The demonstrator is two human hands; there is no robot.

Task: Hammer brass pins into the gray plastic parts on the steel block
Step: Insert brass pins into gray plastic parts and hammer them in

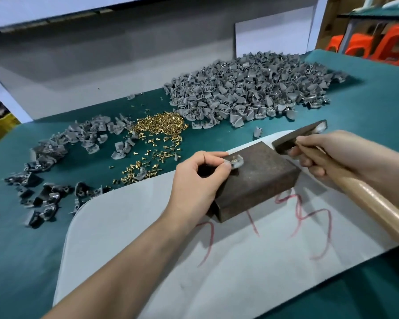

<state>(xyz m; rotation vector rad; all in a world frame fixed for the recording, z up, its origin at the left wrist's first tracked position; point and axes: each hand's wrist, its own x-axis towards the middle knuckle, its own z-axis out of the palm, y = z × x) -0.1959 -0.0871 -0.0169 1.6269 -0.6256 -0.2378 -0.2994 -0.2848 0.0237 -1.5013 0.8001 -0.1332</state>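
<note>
Atop steel block (263, 178), 10 o'clock corner: gray plastic part (237, 162) with brass pin (233, 159), pinched by fingers (225, 167) of left hand (194, 180). Right hand (327, 153) grips hammer (309, 132), 2 o'clock. Risk: off-centre blow strikes fingertips.

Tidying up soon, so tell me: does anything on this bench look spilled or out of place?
Yes. Brass pins lie scattered beyond their pile across the green mat, up to the white sheet, mixed with stray gray parts. Nothing looks damaged.
</note>
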